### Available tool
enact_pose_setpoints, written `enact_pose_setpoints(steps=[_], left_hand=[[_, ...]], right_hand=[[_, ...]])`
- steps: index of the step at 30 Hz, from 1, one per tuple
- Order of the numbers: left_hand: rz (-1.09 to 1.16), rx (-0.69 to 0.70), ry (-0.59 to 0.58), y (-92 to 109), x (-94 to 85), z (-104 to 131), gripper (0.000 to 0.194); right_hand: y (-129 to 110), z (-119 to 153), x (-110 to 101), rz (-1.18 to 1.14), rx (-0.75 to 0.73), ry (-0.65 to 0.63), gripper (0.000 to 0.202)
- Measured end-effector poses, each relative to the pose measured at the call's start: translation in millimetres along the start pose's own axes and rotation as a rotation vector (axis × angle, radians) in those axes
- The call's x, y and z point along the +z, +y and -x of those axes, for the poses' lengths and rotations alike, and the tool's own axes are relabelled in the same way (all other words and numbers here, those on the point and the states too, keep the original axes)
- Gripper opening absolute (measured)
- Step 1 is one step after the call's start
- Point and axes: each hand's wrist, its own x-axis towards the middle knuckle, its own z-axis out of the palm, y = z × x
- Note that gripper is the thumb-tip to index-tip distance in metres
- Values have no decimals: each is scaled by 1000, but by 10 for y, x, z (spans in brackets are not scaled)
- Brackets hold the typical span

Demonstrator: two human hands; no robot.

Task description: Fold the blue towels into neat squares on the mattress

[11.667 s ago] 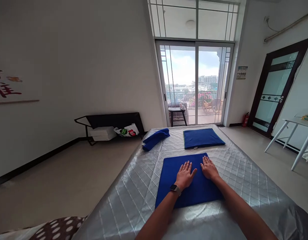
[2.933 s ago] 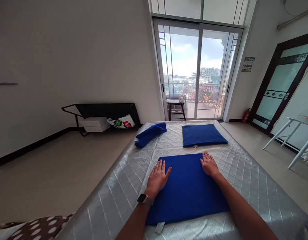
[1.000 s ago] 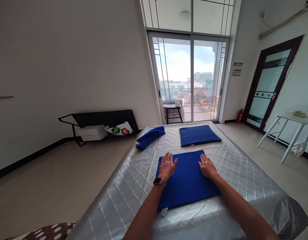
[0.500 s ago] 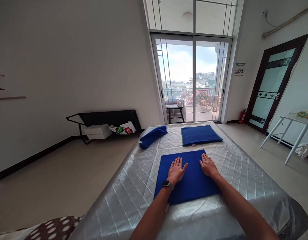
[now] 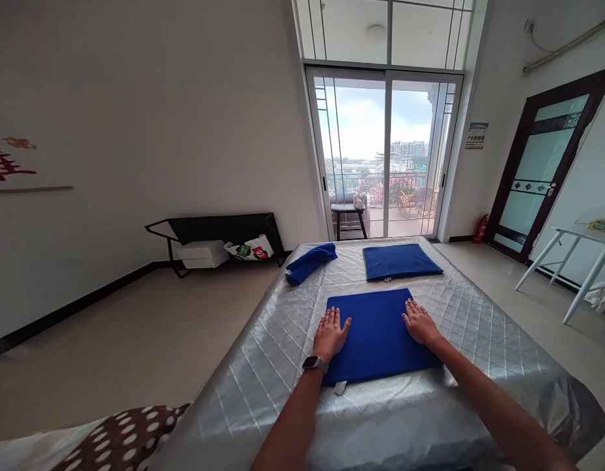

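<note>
We judge that smoothing is the step in hand: in the lower centre of the frame, the folded blue cloth (image 5: 373, 337) lies flat on the silver quilted cover (image 5: 263, 360). Our left hand (image 5: 330, 337) rests palm down along its left edge, our right hand (image 5: 420, 322) by its upper right corner; both have fingers extended and grasp nothing. We think the next move calls for light, even pressure, so that the layers do not slide. Another folded cloth (image 5: 403, 261) and a bunched blue cloth (image 5: 311, 263) lie farther up the frame. Against the frame half a second ago, our left hand has gone from the cloth's middle to its left edge, and the pale tag (image 5: 340, 388), mostly hidden then, shows below the near edge.
</note>
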Motion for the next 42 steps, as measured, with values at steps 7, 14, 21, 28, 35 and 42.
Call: enact_pose_setpoints(steps=[7, 14, 21, 28, 35, 42], left_hand=[[-10, 6, 0, -88, 81, -61, 78], [-52, 124, 39, 484, -98, -146, 82], [80, 494, 16, 1597, 164, 121, 72], [-6, 345, -23, 850, 102, 243, 76], [-48, 129, 21, -108, 136, 520, 73], [-36, 125, 37, -101, 102, 595, 80]], right_hand=[[-3, 249, 79, -1, -6, -15, 64], [-27, 229, 107, -45, 10, 7, 64], [-18, 245, 110, -36, -22, 4, 62], [-60, 265, 59, -48, 4, 11, 65], [-72, 273, 7, -39, 5, 0, 65], [-44, 407, 27, -40, -4, 3, 65]])
